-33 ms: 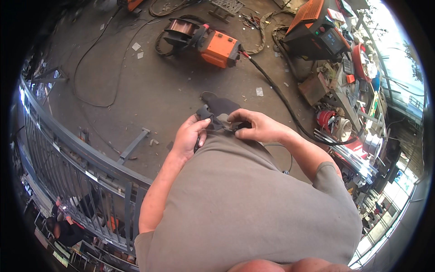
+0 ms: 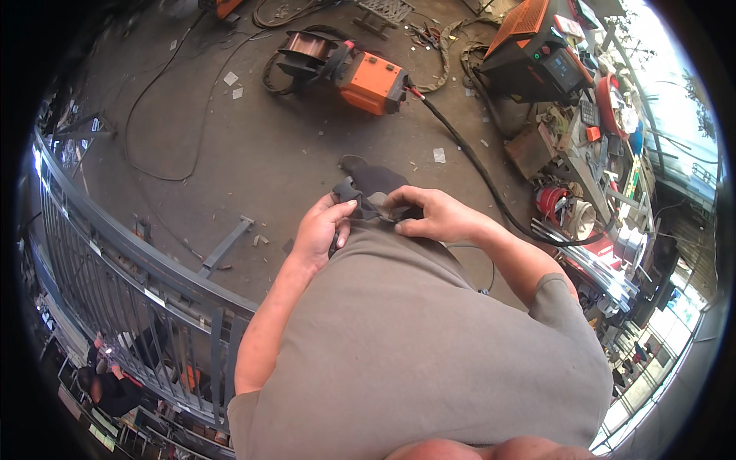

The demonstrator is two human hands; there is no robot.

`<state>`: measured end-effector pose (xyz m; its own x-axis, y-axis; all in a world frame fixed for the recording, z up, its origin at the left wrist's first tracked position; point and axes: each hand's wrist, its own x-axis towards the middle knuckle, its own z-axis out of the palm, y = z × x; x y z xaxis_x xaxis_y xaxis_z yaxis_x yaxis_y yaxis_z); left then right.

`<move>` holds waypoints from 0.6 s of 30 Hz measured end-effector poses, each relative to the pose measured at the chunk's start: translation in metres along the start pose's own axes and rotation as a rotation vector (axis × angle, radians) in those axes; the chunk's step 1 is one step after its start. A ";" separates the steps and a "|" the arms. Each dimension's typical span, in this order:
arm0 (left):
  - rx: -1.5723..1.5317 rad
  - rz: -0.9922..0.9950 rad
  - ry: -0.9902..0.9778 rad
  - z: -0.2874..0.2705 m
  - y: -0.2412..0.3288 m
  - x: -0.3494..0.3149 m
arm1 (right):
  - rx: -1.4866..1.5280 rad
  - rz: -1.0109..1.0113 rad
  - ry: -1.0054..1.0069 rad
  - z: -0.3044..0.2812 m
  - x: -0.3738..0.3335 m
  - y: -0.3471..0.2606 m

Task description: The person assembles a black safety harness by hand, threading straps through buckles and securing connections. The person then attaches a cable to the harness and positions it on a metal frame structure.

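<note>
Between our grips: dark cloth point(image 2: 366, 209), bunched, long axis roughly left to right. Left hand point(image 2: 316, 232) nips left end under thumb; right hand point(image 2: 438, 215) curls at other end, closure we cannot tell.

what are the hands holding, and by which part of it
Dark cloth: left hand pinches its left side, right hand its right side.

Right hand point(image 2: 448, 216) making a tiny shift

At the waist, the hand is moving very slightly at the dark fabric point(image 2: 349, 192), its knuckles dipping a touch, and the change is barely showing.
</note>
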<state>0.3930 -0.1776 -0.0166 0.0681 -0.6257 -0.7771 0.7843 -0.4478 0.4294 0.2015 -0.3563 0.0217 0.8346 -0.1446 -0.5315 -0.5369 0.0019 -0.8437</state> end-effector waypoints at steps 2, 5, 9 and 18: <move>-0.003 -0.011 0.003 0.003 0.002 0.001 | 0.024 0.081 -0.020 0.000 0.002 0.000; -0.019 -0.026 -0.018 0.003 0.004 0.000 | 0.203 0.189 0.006 0.002 0.006 0.002; 0.031 -0.056 -0.072 0.001 0.006 0.000 | 0.508 0.311 0.078 0.001 0.008 0.009; 0.255 -0.217 -0.198 0.022 0.018 0.004 | 0.607 0.219 0.121 0.000 0.009 0.014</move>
<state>0.3944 -0.2022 -0.0020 -0.2227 -0.5989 -0.7692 0.5874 -0.7122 0.3844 0.2010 -0.3573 0.0049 0.6753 -0.1874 -0.7133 -0.4985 0.5967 -0.6288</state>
